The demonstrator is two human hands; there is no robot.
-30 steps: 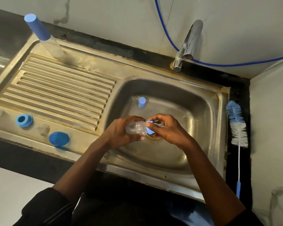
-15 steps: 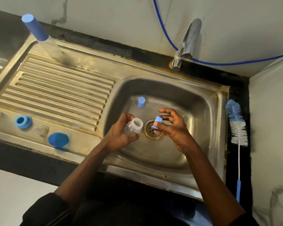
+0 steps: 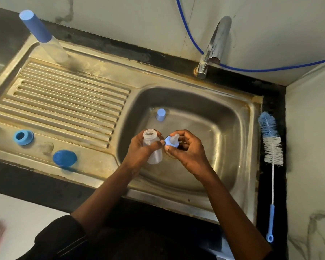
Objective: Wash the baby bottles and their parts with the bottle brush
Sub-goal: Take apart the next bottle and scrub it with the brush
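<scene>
Evidently both hands work over the sink basin (image 3: pixel 233 132) so drips fall inside: the left hand (image 3: pixel 139 154) wraps its grip round the uncapped baby bottle (image 3: pixel 150 136), and the right hand (image 3: pixel 189 156) pinches the teat collar (image 3: pixel 172 141). We count 2 bottles with the tall capped bottle (image 3: pixel 45 36), 2 collars with the blue ring (image 3: pixel 23 137), and 1 bottle brush (image 3: pixel 270 141) on the counter (image 3: pixel 280 194).

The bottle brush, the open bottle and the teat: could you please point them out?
bottle brush (image 3: pixel 273 149): head view, on its white bristles.
open bottle (image 3: pixel 150 135): head view, on its threaded neck.
teat (image 3: pixel 174 139): head view, on its clear dome.
</scene>
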